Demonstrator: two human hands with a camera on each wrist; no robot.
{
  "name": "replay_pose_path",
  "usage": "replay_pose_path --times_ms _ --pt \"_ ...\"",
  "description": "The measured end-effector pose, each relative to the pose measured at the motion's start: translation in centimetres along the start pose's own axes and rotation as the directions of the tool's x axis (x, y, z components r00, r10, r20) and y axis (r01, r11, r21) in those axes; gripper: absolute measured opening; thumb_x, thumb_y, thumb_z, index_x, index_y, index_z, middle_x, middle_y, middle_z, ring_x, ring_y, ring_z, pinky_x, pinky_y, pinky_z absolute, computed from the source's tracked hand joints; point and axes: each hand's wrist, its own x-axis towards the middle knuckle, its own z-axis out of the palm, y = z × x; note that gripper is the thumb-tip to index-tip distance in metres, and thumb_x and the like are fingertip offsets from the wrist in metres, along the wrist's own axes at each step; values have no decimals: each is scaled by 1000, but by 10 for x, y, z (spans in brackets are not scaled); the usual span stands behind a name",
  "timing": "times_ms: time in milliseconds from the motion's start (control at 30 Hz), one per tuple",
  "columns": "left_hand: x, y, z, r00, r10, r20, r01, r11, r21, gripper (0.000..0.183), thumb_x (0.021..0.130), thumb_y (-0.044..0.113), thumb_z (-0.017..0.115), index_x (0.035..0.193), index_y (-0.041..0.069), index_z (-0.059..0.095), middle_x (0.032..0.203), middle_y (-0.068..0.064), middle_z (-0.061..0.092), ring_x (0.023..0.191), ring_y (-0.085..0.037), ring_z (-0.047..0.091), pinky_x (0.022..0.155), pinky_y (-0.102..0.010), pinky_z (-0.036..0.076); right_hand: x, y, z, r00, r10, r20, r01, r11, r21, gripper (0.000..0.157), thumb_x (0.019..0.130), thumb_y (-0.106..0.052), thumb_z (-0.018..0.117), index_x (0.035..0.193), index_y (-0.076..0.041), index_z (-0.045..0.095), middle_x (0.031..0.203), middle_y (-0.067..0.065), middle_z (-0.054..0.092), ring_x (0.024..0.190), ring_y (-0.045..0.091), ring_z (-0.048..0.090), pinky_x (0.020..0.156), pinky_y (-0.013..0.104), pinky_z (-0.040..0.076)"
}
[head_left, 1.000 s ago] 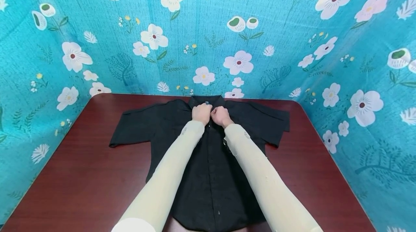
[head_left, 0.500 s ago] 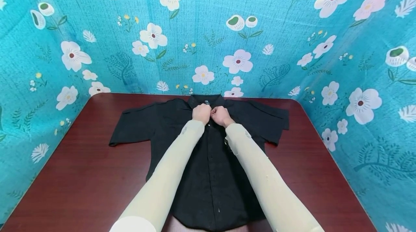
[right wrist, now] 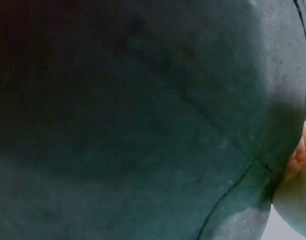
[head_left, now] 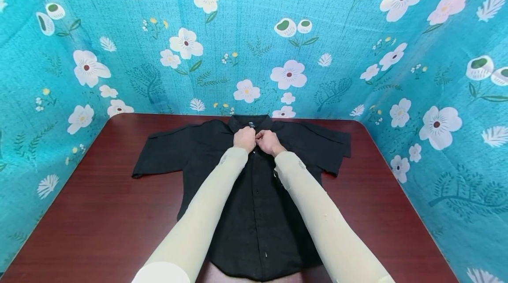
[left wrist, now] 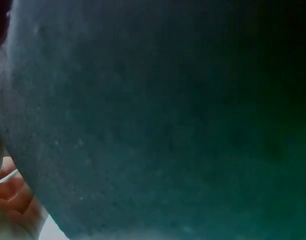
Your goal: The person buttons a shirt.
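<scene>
A black short-sleeved button-up shirt [head_left: 238,239] lies front up, its collar [head_left: 259,121] at the far side and its sleeves spread. Just below the collar, my left hand [head_left: 244,138] grips the front placket with curled fingers. Close beside it my right hand [head_left: 270,142] pinches the same placket, thumb and fingertips meeting near the left hand. The bit of cloth or button between the fingertips is hidden by the hands. Dark shirt cloth [left wrist: 143,125] fills most of the left wrist view, and likewise the right wrist view, with only a sliver of hand at one edge.
Beneath the shirt is a reddish-brown table [head_left: 99,212] with rounded far corners. A blue floral curtain [head_left: 158,9] hangs behind it and along both sides. Cream sleeves [head_left: 317,217] cover both forearms, which cross over the shirt front.
Both hands stay at the same spot below the collar. The right fingers shift slightly at the placket, and the head view drifts a little.
</scene>
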Motion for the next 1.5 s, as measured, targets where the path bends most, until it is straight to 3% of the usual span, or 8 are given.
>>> replay_pose_path --times_ms 233,333,533,733,900,1100,1333,1500 --pt "2 -9 -2 986 -167 1 165 972 -166 17 93 19 55 88 10 68 88 -11 65 79 -29 63 70 -41 52 -3 -6 6 1000 -27 14 28 999 -45 15 93 -16 56 102 -9 66 90 3 65 93 22 58 90 32 43" --pt "3 -12 0 981 -192 2 190 965 -179 17 93 23 56 86 12 67 87 -10 65 77 -28 63 68 -40 52 -6 -9 8 999 -52 0 52 996 -72 15 92 -15 56 102 -9 66 89 3 65 91 21 58 89 32 43" --pt "1 -14 0 986 -166 -32 159 974 -159 17 92 22 57 86 12 68 87 -10 66 77 -28 63 67 -40 52 -10 -12 10 997 -74 -15 73 994 -85 15 92 -13 55 102 -8 66 91 4 65 89 22 58 86 32 44" --pt "-1 -21 -1 986 -160 -40 152 975 -162 20 93 26 58 88 10 69 85 -12 66 76 -29 63 66 -40 52 -11 -17 14 994 -105 43 109 988 -107 19 94 -12 50 109 -6 59 99 8 59 91 23 55 86 32 43" --pt "-4 -33 -19 988 -117 101 136 966 -219 15 93 17 57 93 12 71 98 -8 66 90 -27 61 79 -38 50 -13 -22 16 989 -106 106 119 986 -117 26 96 -20 51 118 -5 53 107 11 54 97 23 51 88 34 41" --pt "-6 -39 -31 959 0 284 69 971 -231 23 90 11 56 111 8 64 117 -10 60 104 -27 55 91 -36 44 -19 -24 7 989 -52 140 75 983 -167 42 92 -30 60 122 -3 50 118 13 50 107 24 49 94 35 39" --pt "-13 -27 -23 958 61 281 -7 982 -189 18 88 16 59 102 7 65 107 -11 61 90 -25 56 80 -35 45 -25 -13 1 996 -3 90 24 974 -226 33 93 -21 55 121 -4 51 119 14 51 108 27 49 94 37 40" --pt "-18 -22 -18 962 55 266 -24 993 -116 24 88 30 65 104 12 66 109 -9 55 95 -24 52 83 -35 44 -31 -16 -3 993 104 52 -82 944 -320 31 92 -29 53 108 -4 58 100 13 56 85 27 56 73 39 46"
